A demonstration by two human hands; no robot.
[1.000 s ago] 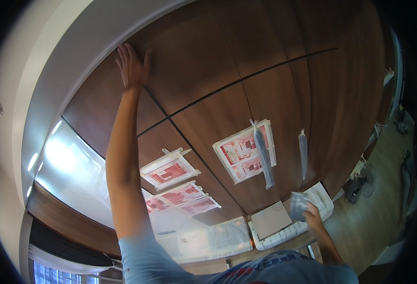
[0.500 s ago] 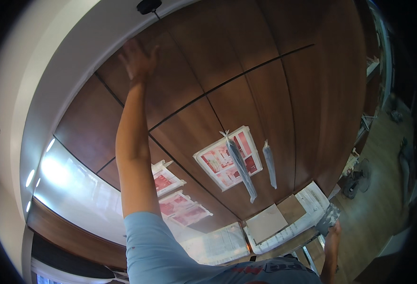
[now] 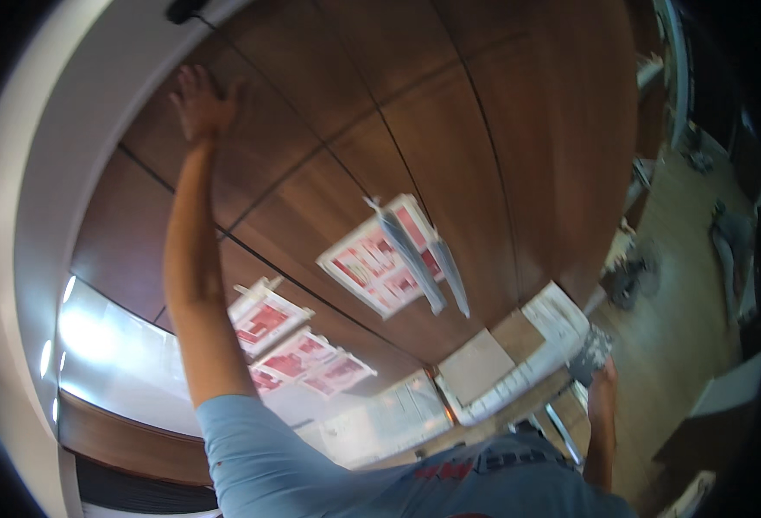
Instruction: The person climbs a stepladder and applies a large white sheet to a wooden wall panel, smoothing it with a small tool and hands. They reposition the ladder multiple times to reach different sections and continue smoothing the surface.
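Panelling (image 3: 562, 155): in the head view, tall brown fronts with dark seams fill most of the field, meeting a pale ceiling edge (image 3: 44, 173) at upper left.
Left hand (image 3: 203, 108): raised high, fingers spread apart and grasping nothing; the palm appears to lie against the panelling, between two seams.
Right hand (image 3: 603, 384): low at the right, clamped on a grey mottled pad (image 3: 589, 356), whose material I cannot tell.
Pad position: at the outer end of the white paper (image 3: 562, 319), well apart from the left hand.
Wrapped bars (image 3: 411, 259): two, sheathed in plastic, close beside each other; one crosses in front of a red-printed sheet (image 3: 355, 268).
Boards: a beige board (image 3: 475, 367) and a brown board (image 3: 519, 335) lie on the white paper.
Floor (image 3: 665, 345): at the right, carrying a blurred fan (image 3: 631, 281).
Change: over the last second the left hand has gone from beside a seam to the front on its right, and the pad has swung outward from over the white paper. A dark fitting (image 3: 183, 10) now shows at the top; the whole view has turned as well.
Meaning: I judge that the bare palm alone now works the wood, with the pad kept aside.
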